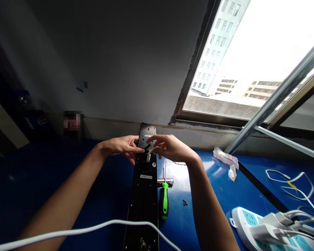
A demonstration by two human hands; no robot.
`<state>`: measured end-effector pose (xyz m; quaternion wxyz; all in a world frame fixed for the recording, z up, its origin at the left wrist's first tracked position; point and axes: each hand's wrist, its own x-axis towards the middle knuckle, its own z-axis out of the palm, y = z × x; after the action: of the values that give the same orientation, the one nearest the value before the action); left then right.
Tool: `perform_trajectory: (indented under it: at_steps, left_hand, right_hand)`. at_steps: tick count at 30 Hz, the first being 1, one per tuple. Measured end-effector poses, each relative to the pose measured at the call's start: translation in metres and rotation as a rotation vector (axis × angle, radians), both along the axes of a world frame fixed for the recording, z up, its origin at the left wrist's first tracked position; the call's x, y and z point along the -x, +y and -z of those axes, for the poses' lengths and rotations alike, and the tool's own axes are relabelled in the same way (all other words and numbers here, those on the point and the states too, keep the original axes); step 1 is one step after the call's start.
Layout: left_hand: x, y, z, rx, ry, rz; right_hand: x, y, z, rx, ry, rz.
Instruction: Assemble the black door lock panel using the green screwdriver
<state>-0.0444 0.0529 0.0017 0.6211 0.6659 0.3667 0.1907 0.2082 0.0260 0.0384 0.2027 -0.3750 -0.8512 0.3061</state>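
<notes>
One long black panel (146, 195) runs from six o'clock toward twelve before me, looking stiff and fairly heavy, best lifted by both long edges. At its three o'clock lies a green screwdriver (165, 202). Farther up, my left hand (124, 145), barely open, grips the panel's nine-o'clock edge; my right hand (169, 144), half curled, meets a white lead (149, 156), likely soft and easily strained; whether I'm pinching it, I cannot tell.

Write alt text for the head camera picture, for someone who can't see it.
A person's left hand holds the side of a long black panel on a blue table, the right hand at a short white cable over it. To the right lie a green-handled screwdriver and small dark pieces; a power strip sits lower right.
</notes>
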Motion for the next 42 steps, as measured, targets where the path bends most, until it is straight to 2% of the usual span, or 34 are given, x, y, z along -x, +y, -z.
perform_trajectory:
  at_steps: [2, 7, 9, 13, 16, 20, 23, 25, 27, 31, 37, 42]
  left_hand:
    - [0.001, 0.001, 0.002, 0.008, -0.015, 0.007]
    - [0.004, 0.002, 0.003, 0.023, -0.039, 0.037]
    - [0.004, 0.003, 0.004, 0.032, -0.047, 0.045]
    - [0.006, 0.007, 0.007, 0.035, -0.051, 0.073]
    - [0.004, 0.006, 0.005, 0.031, -0.047, 0.091]
    - [-0.003, -0.003, -0.004, 0.026, -0.016, 0.122]
    - [-0.006, -0.011, -0.012, 0.027, 0.022, 0.147]
    - [-0.007, -0.014, -0.014, 0.029, 0.037, 0.157]
    - [-0.006, -0.014, -0.013, 0.032, 0.053, 0.154]
    - [-0.001, -0.011, -0.005, 0.035, 0.097, 0.1]
    - [-0.002, -0.014, -0.006, -0.005, 0.144, -0.005]
    - [-0.005, -0.014, -0.006, -0.006, 0.115, -0.039]
  right_hand:
    - [0.004, 0.002, 0.004, -0.017, 0.004, 0.015]
    - [0.013, 0.01, 0.015, -0.191, 0.049, 0.062]
    - [0.014, 0.011, 0.017, -0.194, 0.081, 0.057]
    - [0.01, 0.008, 0.012, -0.08, 0.054, 0.054]
    - [0.0, 0.002, 0.003, 0.013, -0.018, -0.026]
    - [-0.017, -0.005, -0.008, 0.208, 0.029, -0.116]
    - [-0.025, -0.008, -0.012, 0.269, 0.006, -0.136]
    - [-0.025, -0.01, -0.013, 0.217, -0.037, -0.1]
    - [-0.018, -0.01, -0.012, 0.093, -0.064, -0.064]
    - [0.002, -0.007, -0.005, -0.115, -0.074, -0.101]
    - [0.01, -0.002, 0.002, -0.196, -0.072, -0.124]
    - [0.01, -0.005, 0.001, -0.18, -0.065, -0.101]
